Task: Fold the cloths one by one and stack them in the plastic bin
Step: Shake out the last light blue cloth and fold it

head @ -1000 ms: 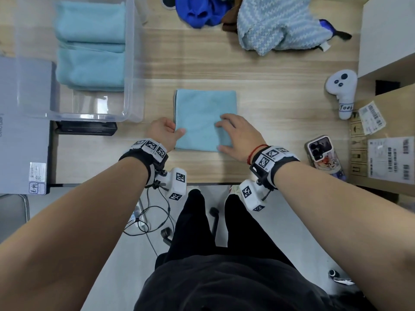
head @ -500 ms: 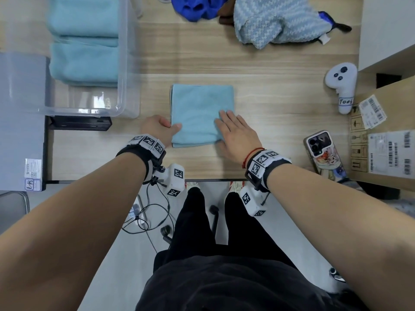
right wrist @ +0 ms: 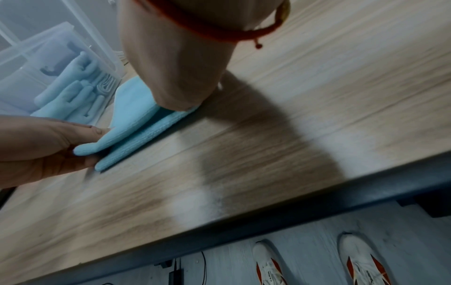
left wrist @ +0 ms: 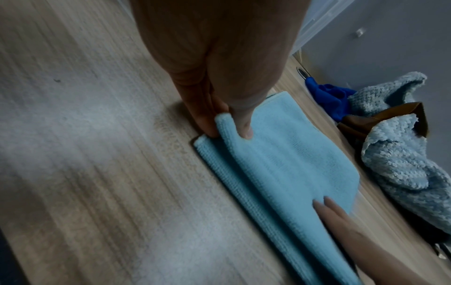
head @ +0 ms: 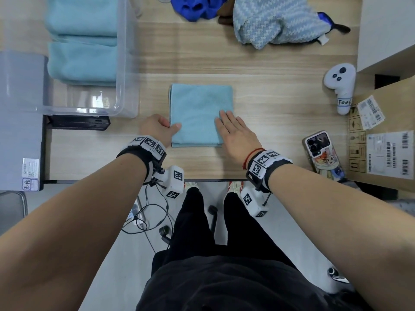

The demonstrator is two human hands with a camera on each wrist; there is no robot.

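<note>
Cloth: light-blue cloth folded to a near-square, lying flat on the wooden table, mid-table, just right of the bin; layered edges show along its near side in both wrist views.
L hand: left hand at the cloth's near-left corner; thumb on top, fingers underneath, pinching the top layers, which are lifted a bit off the lower ones; rest of cloth flat.
R hand: right hand w/ fingers straight and close together, tips lying on the cloth's near-right part; palm over the table edge of the cloth; grips nothing.
Bin: clear plastic bin at far left of table; holds folded light-blue cloths stacked inside, same colour.
Other: blue garment and pale knit cloth heaped at the far edge; white controller, phone, cardboard box to the right, well apart from the cloth.
</note>
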